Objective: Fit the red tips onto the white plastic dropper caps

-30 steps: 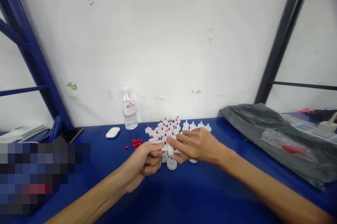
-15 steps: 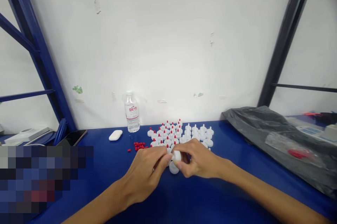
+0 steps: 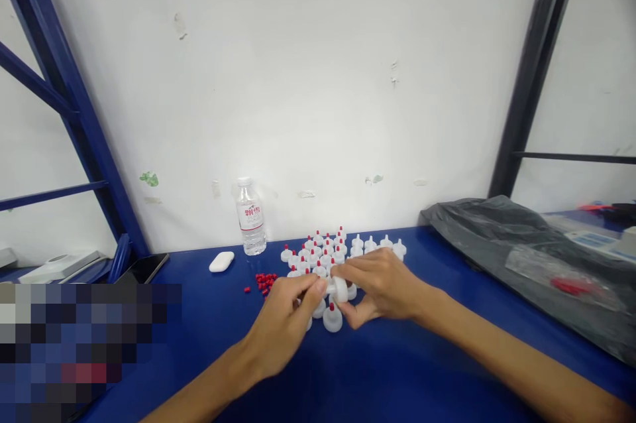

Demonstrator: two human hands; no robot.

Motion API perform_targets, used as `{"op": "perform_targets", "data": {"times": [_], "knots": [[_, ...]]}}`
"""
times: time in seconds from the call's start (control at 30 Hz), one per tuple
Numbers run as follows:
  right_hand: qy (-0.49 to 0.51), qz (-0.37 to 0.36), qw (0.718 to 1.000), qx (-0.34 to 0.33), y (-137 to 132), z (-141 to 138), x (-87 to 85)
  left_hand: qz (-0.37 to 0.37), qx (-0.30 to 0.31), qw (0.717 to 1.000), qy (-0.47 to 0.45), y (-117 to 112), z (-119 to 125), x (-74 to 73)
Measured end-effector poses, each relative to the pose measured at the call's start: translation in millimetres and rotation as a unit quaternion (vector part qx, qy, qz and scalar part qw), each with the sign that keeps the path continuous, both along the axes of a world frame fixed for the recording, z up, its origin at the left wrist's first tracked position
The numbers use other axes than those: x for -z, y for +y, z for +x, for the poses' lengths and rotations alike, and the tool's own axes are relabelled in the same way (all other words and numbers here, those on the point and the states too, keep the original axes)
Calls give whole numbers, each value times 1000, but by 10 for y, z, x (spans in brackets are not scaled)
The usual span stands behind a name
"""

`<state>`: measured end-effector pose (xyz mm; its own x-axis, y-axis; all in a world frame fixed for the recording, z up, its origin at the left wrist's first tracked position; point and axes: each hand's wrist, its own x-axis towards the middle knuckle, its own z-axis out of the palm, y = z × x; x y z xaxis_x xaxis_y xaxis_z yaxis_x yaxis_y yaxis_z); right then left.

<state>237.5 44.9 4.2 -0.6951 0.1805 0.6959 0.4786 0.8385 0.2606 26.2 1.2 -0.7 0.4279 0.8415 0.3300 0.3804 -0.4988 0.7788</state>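
Note:
My right hand (image 3: 382, 287) is closed around the base of a white nozzle cap (image 3: 340, 290), held on its side with the spout pointing left. My left hand (image 3: 285, 317) pinches the spout's tip between thumb and forefinger; whether a small red tip cap sits there is hidden by the fingers. Just below stands a white nozzle cap with a red tip (image 3: 332, 319). Several more red-tipped nozzle caps (image 3: 318, 268) stand upright behind my hands. To the right are several white nozzle caps with bare spouts (image 3: 370, 244), partly covered by my right hand. Loose red tip caps (image 3: 265, 280) lie in a small pile on the left.
A water bottle (image 3: 252, 217) stands near the wall, beside a white earbud case (image 3: 221, 262). On the right a dark plastic sheet (image 3: 472, 237) carries a clear bag with red pieces (image 3: 571, 285). A phone (image 3: 144, 272) lies at the left of the blue table (image 3: 397, 370).
The view has shifted slightly. Both hands stay together on the held nozzle cap, whose spout now shows more clearly. The red-tipped nozzle cap below it has come into fuller view.

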Motion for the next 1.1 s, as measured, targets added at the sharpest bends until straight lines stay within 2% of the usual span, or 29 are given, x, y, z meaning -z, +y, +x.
{"op": "perform_targets", "data": {"times": [0.07, 0.1, 0.17, 0.27, 0.37, 0.4, 0.43, 0.5, 0.53, 0.6, 0.67, 0.73, 0.9, 1.1], "knots": [[24, -69, 997, -23, -53, -59, 59, 159, -18, 980, 120, -15, -35, 39], [35, -95, 994, -31, -87, -92, 81, 208, -18, 965, 159, -31, -42, 57], [55, -127, 989, -43, -155, -149, 101, 248, -10, 949, 193, -74, -32, 81], [59, -131, 989, -48, -187, -155, 77, 223, -11, 956, 190, -111, -5, 69], [23, -76, 996, -36, -78, 15, 4, 111, -52, 982, 140, -8, -109, -6], [15, -51, 998, -26, -14, 110, -29, 70, -97, 987, 108, 67, -193, -43], [17, -41, 999, -8, 59, 214, -65, 37, -144, 983, 105, 158, -297, -83], [80, -59, 993, 64, 211, 418, -134, 39, -253, 947, 195, 365, -529, -153], [121, -83, 983, 114, 281, 501, -160, 51, -285, 932, 216, 464, -637, -176], [153, -146, 963, 167, 393, 612, -188, 61, -312, 914, 251, 620, -797, -184], [155, -196, 949, 194, 461, 654, -181, 64, -321, 901, 283, 703, -872, -147], [145, -216, 942, 213, 495, 660, -157, 58, -314, 897, 307, 727, -894, -95], [127, -210, 939, 240, 517, 667, -122, 45, -291, 895, 335, 733, -939, -33], [99, -238, 931, 261, 541, 699, -107, 56, -284, 895, 340, 785, -1014, -6]]}}
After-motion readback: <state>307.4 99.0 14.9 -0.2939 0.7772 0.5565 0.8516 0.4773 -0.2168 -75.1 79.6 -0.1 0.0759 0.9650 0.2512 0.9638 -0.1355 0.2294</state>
